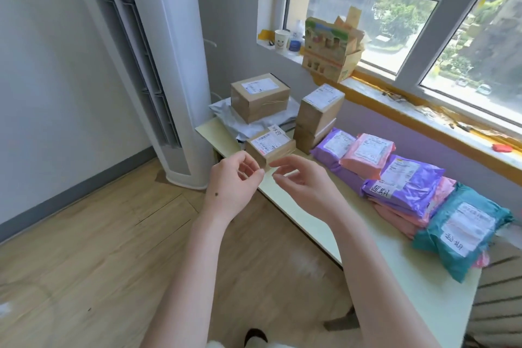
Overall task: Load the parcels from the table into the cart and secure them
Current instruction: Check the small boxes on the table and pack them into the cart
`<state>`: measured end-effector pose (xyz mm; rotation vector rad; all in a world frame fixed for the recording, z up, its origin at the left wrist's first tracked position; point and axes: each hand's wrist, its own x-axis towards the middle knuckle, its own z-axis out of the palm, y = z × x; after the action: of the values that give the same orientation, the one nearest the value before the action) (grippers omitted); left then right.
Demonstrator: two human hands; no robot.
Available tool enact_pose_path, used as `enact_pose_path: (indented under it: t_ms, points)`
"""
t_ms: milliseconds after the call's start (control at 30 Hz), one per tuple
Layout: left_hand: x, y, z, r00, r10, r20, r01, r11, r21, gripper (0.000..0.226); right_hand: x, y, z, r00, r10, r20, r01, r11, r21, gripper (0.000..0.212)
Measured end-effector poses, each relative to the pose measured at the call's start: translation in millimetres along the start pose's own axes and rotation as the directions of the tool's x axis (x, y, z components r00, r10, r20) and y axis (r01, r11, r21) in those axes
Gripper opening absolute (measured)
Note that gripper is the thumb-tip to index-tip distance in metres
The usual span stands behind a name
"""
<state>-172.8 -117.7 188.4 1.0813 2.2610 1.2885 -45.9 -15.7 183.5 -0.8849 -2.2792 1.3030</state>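
Head view: the parcels lie along the tabletop [324, 223] under the window. Closest to you is a small brown box [269, 147], at the front edge near the left end. Your left hand [234, 178] and right hand [305, 181] are raised just in front of it, close together but apart. The fingers of both are loosely curled and neither holds anything. Your left fingertips [258, 174] overlap the box's near corner in this view, so you cannot tell whether they touch it.

Behind the small box, at the far left corner, a larger box [260, 97] sits on a grey mailer bag [226, 113]. Just to its right, two stacked boxes [317, 113] stand at the back edge.

Soft mailers overlap in a row toward the right end:
- a purple mailer [333, 147]
- a pink mailer [367, 154]
- a second purple mailer [404, 181], on top of more pink ones
- a teal mailer [463, 232], at the right end

Left of the table stands a white tower air conditioner [175, 65] on the wood floor [84, 248]. On the windowsill [395, 104] above are a paper cup [282, 41] and a printed carton [330, 45].
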Motion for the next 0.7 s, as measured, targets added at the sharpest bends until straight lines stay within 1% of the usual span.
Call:
enact_pose_path:
  t_ms: [133,267,500,700]
  points:
    - [35.1,-18.9,-13.1,1.000,-0.016,0.019,0.016,1.000,-0.008,0.011,36.4,-3.6,19.3,1.000,0.021,0.011,-0.021,0.999,-0.024,0.016]
    - [81.8,-37.5,-29.7,0.998,0.004,0.058,-0.003,1.000,-0.007,0.011,77.4,-11.2,40.5,0.998,0.060,-0.008,-0.060,0.998,-0.020,0.016]
    - [177.7,-74.3,-72.8,0.990,0.061,0.130,-0.060,0.998,-0.012,0.012,161.8,-26.1,85.0,0.989,0.126,-0.076,-0.126,0.992,0.006,0.016]
    - [247.8,-99.7,-95.3,0.968,0.111,0.223,-0.113,0.994,-0.002,0.011,224.9,-41.8,114.7,0.968,0.164,-0.190,-0.165,0.986,0.013,0.018]
